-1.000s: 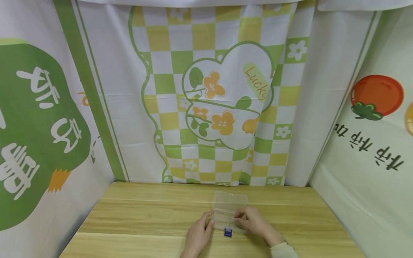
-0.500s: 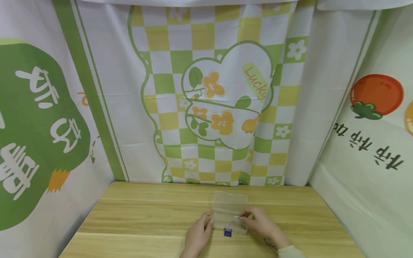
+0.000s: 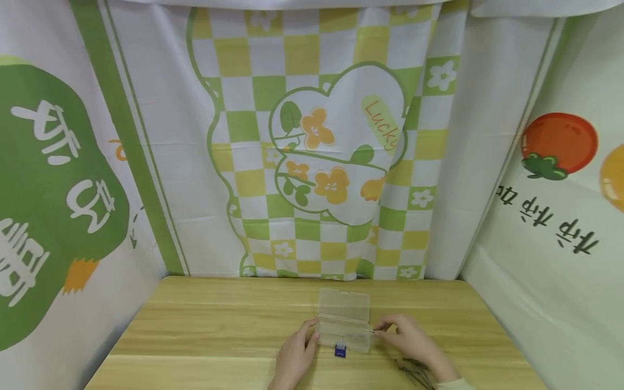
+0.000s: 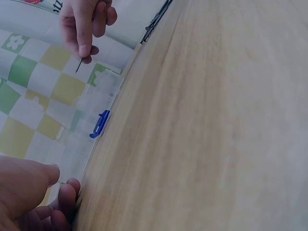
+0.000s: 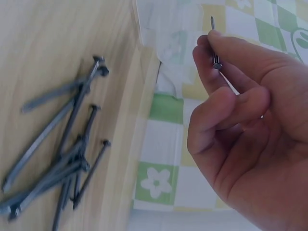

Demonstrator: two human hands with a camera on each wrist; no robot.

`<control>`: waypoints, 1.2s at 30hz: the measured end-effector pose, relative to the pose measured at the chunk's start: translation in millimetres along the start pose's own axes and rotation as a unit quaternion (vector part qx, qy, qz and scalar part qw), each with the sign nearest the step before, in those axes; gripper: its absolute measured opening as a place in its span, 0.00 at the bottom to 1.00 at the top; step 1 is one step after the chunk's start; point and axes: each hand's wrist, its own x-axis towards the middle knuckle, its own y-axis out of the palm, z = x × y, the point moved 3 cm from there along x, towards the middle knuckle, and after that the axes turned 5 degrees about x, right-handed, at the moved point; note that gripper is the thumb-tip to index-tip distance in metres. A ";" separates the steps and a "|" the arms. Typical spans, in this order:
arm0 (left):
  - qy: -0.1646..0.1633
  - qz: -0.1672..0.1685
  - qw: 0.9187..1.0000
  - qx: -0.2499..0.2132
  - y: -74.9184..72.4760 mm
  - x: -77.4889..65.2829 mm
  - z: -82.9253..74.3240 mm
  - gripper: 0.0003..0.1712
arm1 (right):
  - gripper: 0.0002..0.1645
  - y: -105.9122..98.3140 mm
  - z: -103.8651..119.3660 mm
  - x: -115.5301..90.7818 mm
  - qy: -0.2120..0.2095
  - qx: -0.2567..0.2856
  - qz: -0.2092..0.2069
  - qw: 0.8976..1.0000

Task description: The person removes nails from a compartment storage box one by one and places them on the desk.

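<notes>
An open clear plastic box (image 3: 344,307) stands on the table with its lid raised at the back. At its front a blue latch (image 3: 340,351) shows. My left hand (image 3: 294,352) holds the box's left side, the thumb toward the front and fingers farther back. Just off the box's right side, my right hand (image 3: 411,340) pinches a nail (image 5: 215,58) between thumb and fingers; the tip points toward the box in the head view. Beside the right forearm lies a pile of dark nails (image 5: 77,159), several crossing one another.
The wooden table (image 3: 209,330) extends on both sides of the box. A checked cloth (image 3: 317,238) hangs behind its back edge, with printed cloth walls (image 3: 541,244) at left and right.
My right hand has drawn back to the right from over the box, still pinching the nail. More of the nail pile shows. My left hand stays at the box.
</notes>
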 end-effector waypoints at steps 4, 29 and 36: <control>0.004 -0.003 1.000 0.009 -0.7 0.4 1.2 0.20 | 0.09 -7.3 -1.3 -7.2 0.012 0.004 0.005 1.000; -0.003 -0.001 1.000 0.001 -1.5 -1.8 -1.3 0.20 | 0.04 -30.3 -37.2 -64.3 0.005 -0.005 0.018 1.000; -0.006 -0.005 1.000 0.017 1.0 0.4 1.2 0.20 | 0.03 -34.9 -44.8 -73.7 0.030 -0.035 0.019 0.999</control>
